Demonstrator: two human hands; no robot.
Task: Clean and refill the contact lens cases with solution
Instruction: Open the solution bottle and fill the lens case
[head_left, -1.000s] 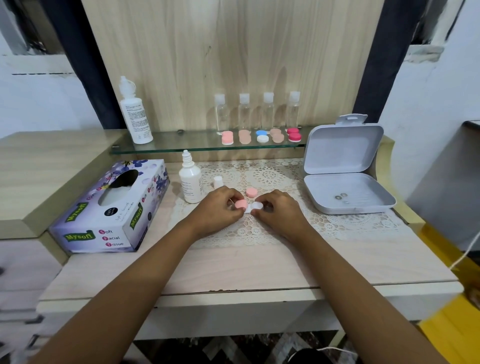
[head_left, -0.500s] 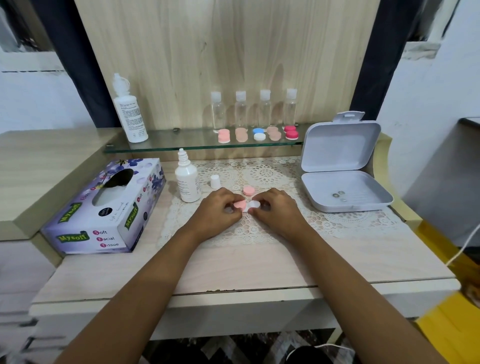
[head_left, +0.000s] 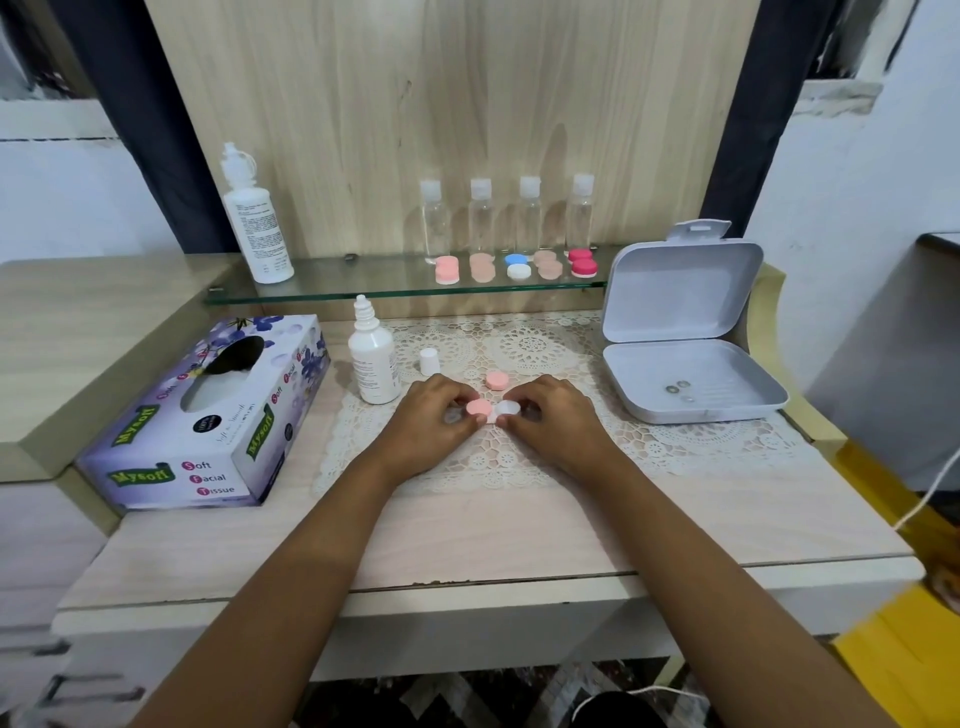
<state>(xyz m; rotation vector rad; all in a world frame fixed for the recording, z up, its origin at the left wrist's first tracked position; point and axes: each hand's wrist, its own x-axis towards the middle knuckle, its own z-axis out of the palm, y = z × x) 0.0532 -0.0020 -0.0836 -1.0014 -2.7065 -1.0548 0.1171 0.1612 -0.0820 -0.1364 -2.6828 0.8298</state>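
Observation:
On the lace mat (head_left: 649, 441) both hands meet over a contact lens case. My left hand (head_left: 431, 421) pinches its pink cap (head_left: 479, 408). My right hand (head_left: 550, 421) pinches the white part of the case (head_left: 506, 408) beside that cap. A second pink cap (head_left: 496, 380) lies loose just behind them. An uncapped white solution bottle (head_left: 371, 361) stands to the left, and its small white cap (head_left: 429, 361) stands beside it. Several more lens cases (head_left: 519, 266) sit in a row on the glass shelf (head_left: 337, 291).
A purple tissue box (head_left: 208, 421) lies at the left. An open white plastic box (head_left: 691, 364) with small lenses inside sits at the right. A tall white bottle (head_left: 254, 218) and several clear bottles (head_left: 506, 213) stand on the shelf. Bare wood lies near the table's front edge.
Both hands stay on the lens case with only slight finger shifts. The head camera has moved a little, so the scene sits differently in the frame.

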